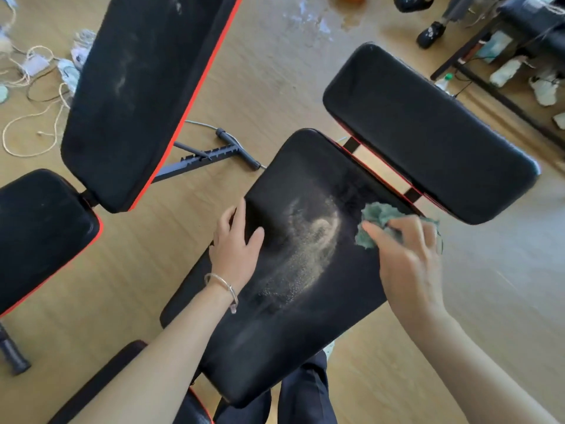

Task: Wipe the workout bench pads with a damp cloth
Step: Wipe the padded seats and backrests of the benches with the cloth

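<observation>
A black bench pad (293, 325) with red edging lies in front of me, with a pale dusty smear (308, 249) across its middle. My right hand (406, 258) grips a crumpled green cloth (374, 221) and holds it against the pad's right edge, beside the smear. My left hand (235, 243) rests on the pad's left edge with fingers spread, a silver bracelet on the wrist. A second black pad (428, 133) of the same bench sits beyond, to the upper right.
Another bench stands at the left, with a long dusty pad (137, 96) and a seat pad (39, 234). Cords and small items (36, 68) litter the wooden floor at far left. A dark rack (501, 87) and someone's black shoes (431, 33) are at the upper right.
</observation>
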